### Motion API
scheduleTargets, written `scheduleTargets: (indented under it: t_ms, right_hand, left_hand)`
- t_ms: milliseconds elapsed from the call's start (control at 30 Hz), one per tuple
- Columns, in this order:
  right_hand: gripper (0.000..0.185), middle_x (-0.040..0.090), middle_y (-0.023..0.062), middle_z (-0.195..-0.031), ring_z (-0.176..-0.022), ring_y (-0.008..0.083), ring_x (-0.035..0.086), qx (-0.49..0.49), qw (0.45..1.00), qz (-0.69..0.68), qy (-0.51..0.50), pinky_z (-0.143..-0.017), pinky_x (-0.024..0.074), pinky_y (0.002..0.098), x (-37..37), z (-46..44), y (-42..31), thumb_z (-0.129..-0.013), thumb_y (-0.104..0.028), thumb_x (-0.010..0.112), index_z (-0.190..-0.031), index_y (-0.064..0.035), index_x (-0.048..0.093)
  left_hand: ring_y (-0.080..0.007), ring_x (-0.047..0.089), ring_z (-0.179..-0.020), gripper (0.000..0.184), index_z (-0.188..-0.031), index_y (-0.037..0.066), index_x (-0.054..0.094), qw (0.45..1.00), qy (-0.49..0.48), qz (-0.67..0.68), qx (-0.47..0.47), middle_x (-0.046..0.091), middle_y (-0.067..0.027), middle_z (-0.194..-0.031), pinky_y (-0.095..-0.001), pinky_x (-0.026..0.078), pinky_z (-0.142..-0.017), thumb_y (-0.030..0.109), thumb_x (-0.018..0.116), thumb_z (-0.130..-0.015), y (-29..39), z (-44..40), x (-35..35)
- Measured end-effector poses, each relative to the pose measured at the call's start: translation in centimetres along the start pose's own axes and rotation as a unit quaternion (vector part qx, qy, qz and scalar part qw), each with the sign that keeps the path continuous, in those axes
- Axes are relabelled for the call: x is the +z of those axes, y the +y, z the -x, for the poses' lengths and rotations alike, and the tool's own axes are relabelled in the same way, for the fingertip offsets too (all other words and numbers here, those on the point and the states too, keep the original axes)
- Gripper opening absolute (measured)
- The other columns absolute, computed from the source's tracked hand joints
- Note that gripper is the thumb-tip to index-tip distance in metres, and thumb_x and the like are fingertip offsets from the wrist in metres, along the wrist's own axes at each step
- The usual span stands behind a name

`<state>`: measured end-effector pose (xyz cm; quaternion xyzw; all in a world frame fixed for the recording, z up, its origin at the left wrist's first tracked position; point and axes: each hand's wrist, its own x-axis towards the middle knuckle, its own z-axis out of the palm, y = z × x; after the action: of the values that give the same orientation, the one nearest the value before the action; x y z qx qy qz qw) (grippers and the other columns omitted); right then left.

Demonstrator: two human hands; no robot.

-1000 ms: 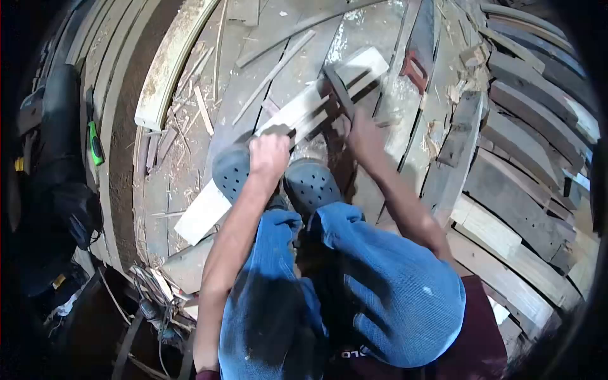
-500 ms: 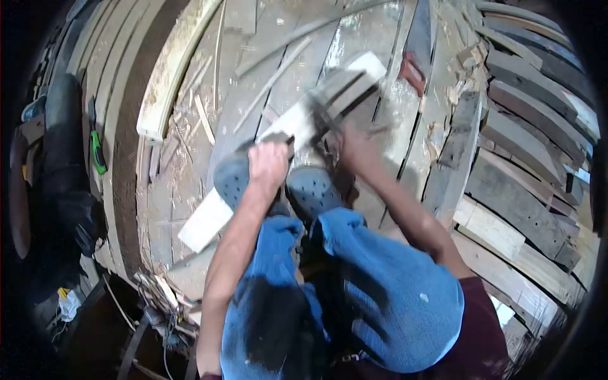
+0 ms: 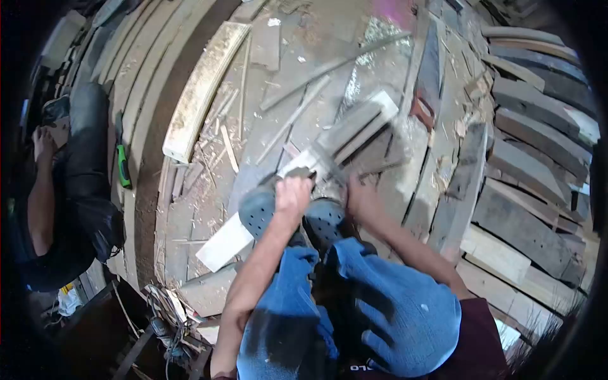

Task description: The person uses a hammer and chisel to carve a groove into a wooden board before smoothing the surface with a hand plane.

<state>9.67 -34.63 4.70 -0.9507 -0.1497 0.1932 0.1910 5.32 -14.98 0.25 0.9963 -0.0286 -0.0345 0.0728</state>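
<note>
A pale wooden board point(image 3: 225, 244) lies slantwise on the floor, with my grey shoes point(image 3: 258, 212) over it. My left hand point(image 3: 292, 195) is closed round a dark tool, perhaps a chisel, whose tip shows above the fingers at the board. My right hand point(image 3: 360, 197), blurred, is wrapped round the near end of a hammer point(image 3: 328, 159). The hammer's head reaches over the board close to my left hand. Beyond the hands, the board's far part point(image 3: 373, 117) has a long dark slot.
A red-handled saw point(image 3: 423, 109) lies at the upper right, near stacked timbers point(image 3: 525, 215). A green-handled tool point(image 3: 123, 166) rests on planks at left. A thick pale beam point(image 3: 204, 95) and wood scraps lie beyond. Another person's arm point(image 3: 42, 190) shows far left.
The hammer, blurred in its swing, has come down nearer my left hand. The whole view has shifted, so the board and hands sit lower and further right. The other person's arm has come into view.
</note>
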Motion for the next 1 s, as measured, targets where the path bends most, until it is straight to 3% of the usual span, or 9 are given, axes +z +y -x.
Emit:
scheduleTargets:
  t_ms: [33,100,267,367,400,500,667,833,1000]
  right_hand:
    - [0.032,0.062,0.0271,-0.073,-0.069,0.0482,0.061,-0.024,1.0,-0.006,-0.018,-0.062,0.0481,0.0567,0.8,0.3,0.1,-0.094,-0.029,0.053,-0.105,0.0003,0.046]
    - [0.034,0.063,0.0252,-0.072,-0.067,0.0468,0.061,-0.071,0.997,0.02,-0.016,-0.061,0.0487,0.0551,1.6,-0.1,1.4,-0.093,-0.029,0.055,-0.106,0.0006,0.047]
    - [0.041,0.063,0.0229,-0.07,-0.066,0.0423,0.063,-0.013,0.998,0.064,-0.022,-0.058,0.0496,0.0513,0.5,-1.6,3.8,-0.092,-0.038,0.057,-0.109,-0.0024,0.049]
    - [0.042,0.062,0.0236,-0.071,-0.068,0.0423,0.063,-0.006,0.999,0.032,-0.037,-0.058,0.0495,0.0511,-0.6,-1.4,3.2,-0.092,-0.04,0.056,-0.11,-0.0024,0.049]
    - [0.043,0.062,0.0244,-0.071,-0.068,0.0433,0.062,-0.017,0.999,0.031,-0.011,-0.058,0.0491,0.0518,-0.4,-1.3,3.3,-0.093,-0.041,0.057,-0.109,-0.0013,0.049]
    - [0.042,0.063,0.0255,-0.074,-0.069,0.0444,0.062,-0.014,1.0,-0.007,0.018,-0.06,0.049,0.0529,0.8,-1.4,3.5,-0.092,-0.04,0.057,-0.107,-0.0006,0.051]
    - [0.042,0.063,0.0274,-0.078,-0.074,0.0471,0.061,0.032,0.995,-0.085,0.032,-0.063,0.0484,0.0541,1.6,-1.0,2.2,-0.095,-0.039,0.054,-0.106,0.0016,0.053]
    - [0.044,0.063,0.0286,-0.078,-0.076,0.0488,0.061,0.017,0.986,-0.149,0.072,-0.066,0.0479,0.0553,2.6,-0.8,2.6,-0.096,-0.038,0.05,-0.108,0.0036,0.055]
    - [0.044,0.062,0.0314,-0.077,-0.076,0.0508,0.06,0.047,0.987,-0.152,0.03,-0.067,0.0472,0.0563,2.2,-0.6,2.5,-0.097,-0.038,0.049,-0.107,0.0036,0.057]
  left_hand:
    - [-0.0224,0.062,-0.077,0.009,-0.075,0.016,0.064,0.999,-0.044,0.02,-0.009,0.063,-0.0051,-0.076,-0.0404,0.045,-0.07,0.019,0.057,-0.081,0.2,-0.1,-0.2]
    - [-0.0216,0.059,-0.075,0.012,-0.074,0.018,0.063,0.994,0.094,-0.047,0.033,0.059,-0.003,-0.073,-0.039,0.043,-0.07,0.021,0.055,-0.084,-0.1,0.9,0.7]
    - [-0.0195,0.06,-0.077,0.01,-0.076,0.02,0.063,0.995,-0.092,-0.027,-0.019,0.058,-0.0003,-0.077,-0.0369,0.044,-0.067,0.021,0.056,-0.083,0.0,0.0,-0.4]
    - [-0.022,0.067,-0.082,0.014,-0.082,0.018,0.071,0.971,-0.231,0.016,-0.06,0.066,-0.0045,-0.089,-0.0362,0.052,-0.065,0.02,0.057,-0.084,0.1,-1.8,-2.9]
    - [-0.0242,0.07,-0.086,0.017,-0.087,0.013,0.074,0.97,-0.231,0.019,-0.067,0.068,-0.0097,-0.097,-0.036,0.056,-0.064,0.021,0.059,-0.085,0.1,-2.0,-3.2]
    - [-0.029,0.071,-0.074,0.019,-0.082,0.011,0.073,0.993,-0.035,0.099,-0.057,0.069,-0.0132,-0.09,-0.0417,0.056,-0.061,0.022,0.058,-0.085,0.1,-1.6,-2.4]
    - [-0.029,0.068,-0.078,0.019,-0.097,0.011,0.07,0.983,0.04,0.163,-0.077,0.068,-0.0098,-0.091,-0.0417,0.055,-0.063,0.025,0.064,-0.086,0.4,-2.5,-1.9]
    - [-0.0318,0.068,-0.079,0.023,-0.094,0.011,0.073,0.963,0.018,0.231,-0.135,0.07,-0.0118,-0.091,-0.0431,0.054,-0.068,0.03,0.068,-0.083,0.4,-3.3,-2.0]
    - [-0.0351,0.068,-0.076,0.028,-0.087,0.013,0.076,0.946,-0.051,0.244,-0.208,0.07,-0.0139,-0.084,-0.0447,0.054,-0.07,0.04,0.071,-0.08,0.3,-4.3,-2.9]
